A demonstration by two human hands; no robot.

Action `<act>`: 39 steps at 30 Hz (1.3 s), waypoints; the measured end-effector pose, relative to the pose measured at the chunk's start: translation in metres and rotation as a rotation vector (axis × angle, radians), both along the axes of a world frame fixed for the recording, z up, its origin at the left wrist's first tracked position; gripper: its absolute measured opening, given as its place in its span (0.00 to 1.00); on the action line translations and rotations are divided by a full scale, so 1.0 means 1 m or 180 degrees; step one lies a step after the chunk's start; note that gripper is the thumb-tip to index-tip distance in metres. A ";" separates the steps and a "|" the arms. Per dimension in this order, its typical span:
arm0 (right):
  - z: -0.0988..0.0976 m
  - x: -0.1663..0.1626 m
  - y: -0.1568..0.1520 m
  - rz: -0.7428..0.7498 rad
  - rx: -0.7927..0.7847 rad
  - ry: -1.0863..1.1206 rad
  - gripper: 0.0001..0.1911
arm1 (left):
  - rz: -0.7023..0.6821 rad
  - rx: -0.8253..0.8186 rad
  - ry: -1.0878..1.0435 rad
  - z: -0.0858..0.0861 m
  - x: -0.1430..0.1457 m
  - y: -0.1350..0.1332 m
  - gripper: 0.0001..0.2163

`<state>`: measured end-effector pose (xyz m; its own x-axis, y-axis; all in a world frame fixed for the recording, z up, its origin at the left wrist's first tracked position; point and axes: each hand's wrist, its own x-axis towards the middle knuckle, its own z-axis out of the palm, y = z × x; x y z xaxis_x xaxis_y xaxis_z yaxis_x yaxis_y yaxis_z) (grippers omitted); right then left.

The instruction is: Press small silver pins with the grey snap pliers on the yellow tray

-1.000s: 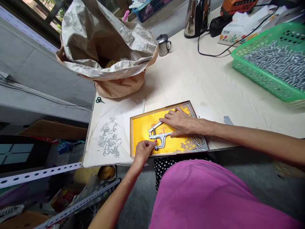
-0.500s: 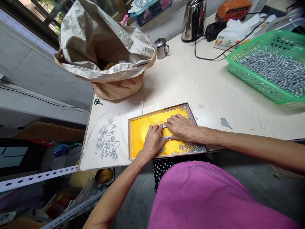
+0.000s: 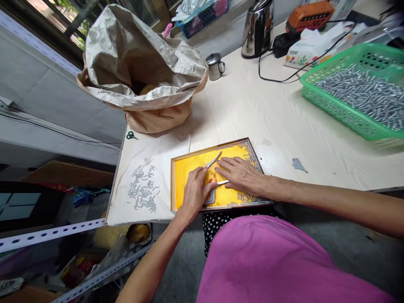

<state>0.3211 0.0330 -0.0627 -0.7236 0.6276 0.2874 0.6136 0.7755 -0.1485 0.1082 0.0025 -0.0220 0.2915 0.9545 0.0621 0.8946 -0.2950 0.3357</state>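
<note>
Fingers [image 3: 197, 173] of your left hand [image 3: 192, 193] grasp the silver pliers [image 3: 213, 160] in the yellow-bottomed tray [image 3: 181, 176]; your right hand [image 3: 242, 174] lies flattened, fingers spread and released, near small springs [image 3: 243, 196].

Large dark characters stand upside down on the orange box [image 3: 309, 17] at the back of the surface [image 3: 240, 105]; they look like "20" plus one more character, though at this distance that reading is uncertain. A row of smaller dark marks beside them is illegible. Red print [image 3: 212, 179] lies on the yellow floor of the shallow tray [image 3: 183, 176], between the left hand [image 3: 195, 191] and the right hand [image 3: 240, 173], too partly covered to read. Fine print on the white packet [image 3: 301, 58] is too small to make out.
</note>
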 end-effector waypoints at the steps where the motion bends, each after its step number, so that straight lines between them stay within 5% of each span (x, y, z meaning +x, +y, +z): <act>1: 0.002 0.001 -0.003 0.0029 -0.0008 0.0009 0.20 | 0.0291 0.0010 0.0047 0.005 -0.004 -0.004 0.14; 5: 0.002 -0.003 -0.010 0.0140 -0.0162 -0.0027 0.09 | 0.1092 -0.0622 0.0568 0.015 -0.017 -0.018 0.16; 11: -0.005 -0.013 -0.011 0.0175 -0.0243 -0.0085 0.06 | 0.1227 -0.1357 0.0340 0.005 -0.023 -0.023 0.18; 18: -0.001 -0.009 -0.011 0.0038 -0.1002 -0.0006 0.09 | 0.1761 -0.0637 -0.0328 0.014 -0.077 -0.015 0.19; 23: -0.002 -0.010 -0.004 -0.0346 -0.1339 -0.0365 0.12 | 0.2367 0.0088 0.0576 0.010 -0.144 -0.013 0.12; 29: -0.026 -0.011 -0.009 -0.0254 -0.1251 -0.0321 0.12 | 0.1833 -0.0168 0.1403 -0.011 -0.184 -0.018 0.12; 33: -0.025 -0.013 -0.010 -0.0349 -0.1279 -0.0375 0.12 | 0.1196 -0.0108 0.1778 -0.012 -0.193 -0.015 0.11; 36: -0.019 -0.015 -0.009 -0.0341 -0.1333 -0.0517 0.11 | 0.0963 -0.0035 0.1399 -0.005 -0.190 -0.011 0.09; 39: -0.015 -0.015 -0.010 -0.0186 -0.1315 -0.0543 0.08 | 0.1291 0.0057 0.0321 0.002 -0.165 -0.011 0.05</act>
<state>0.3065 0.0233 -0.0777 -0.6989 0.7057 -0.1161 0.6971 0.6359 -0.3312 -0.0566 -0.0089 -0.0200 -0.1023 0.9923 0.0701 0.9676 0.0829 0.2385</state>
